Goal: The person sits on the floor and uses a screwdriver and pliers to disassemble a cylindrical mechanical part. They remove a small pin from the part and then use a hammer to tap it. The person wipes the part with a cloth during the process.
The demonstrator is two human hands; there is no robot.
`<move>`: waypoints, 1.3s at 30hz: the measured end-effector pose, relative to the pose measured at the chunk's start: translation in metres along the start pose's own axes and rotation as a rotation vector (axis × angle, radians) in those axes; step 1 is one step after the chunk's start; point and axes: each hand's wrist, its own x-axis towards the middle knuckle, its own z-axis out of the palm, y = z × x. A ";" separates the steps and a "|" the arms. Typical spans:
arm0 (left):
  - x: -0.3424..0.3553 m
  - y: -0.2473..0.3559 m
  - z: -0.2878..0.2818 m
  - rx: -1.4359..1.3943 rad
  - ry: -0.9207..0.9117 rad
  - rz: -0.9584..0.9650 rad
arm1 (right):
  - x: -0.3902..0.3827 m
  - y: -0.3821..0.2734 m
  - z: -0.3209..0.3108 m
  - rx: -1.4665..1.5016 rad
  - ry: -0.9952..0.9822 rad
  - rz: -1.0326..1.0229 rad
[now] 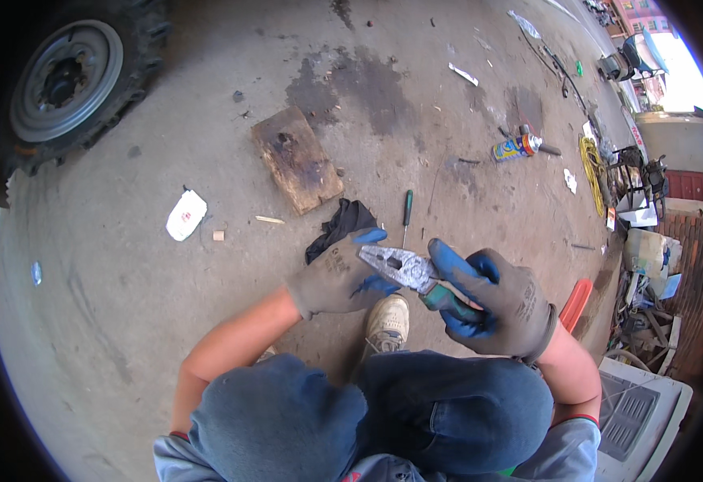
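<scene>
Pliers (402,267) with worn metal jaws and green handles are in my right hand (500,309), whose gloved fingers wrap round the handles. The jaws point left and look closed. My left hand (331,273), in a grey glove with blue fingers, is right at the jaw tips. Its visible fingers are apart above and below the jaws; part of them is hidden, and I see nothing held there. A black cloth (343,226) lies on the floor just beyond the left hand. Past the pliers lies a screwdriver (407,210) with a green handle.
A stained wooden board (295,161) lies ahead, a large tyred wheel (66,80) at far left. A white packet (186,215) is on the floor. To the right are a spray can (517,148), yellow rope (591,165), a red-orange object (576,304) and a pale appliance casing (641,410).
</scene>
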 end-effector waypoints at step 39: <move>-0.093 -0.030 0.035 0.364 -0.178 -0.819 | 0.026 0.044 0.110 0.772 0.424 0.042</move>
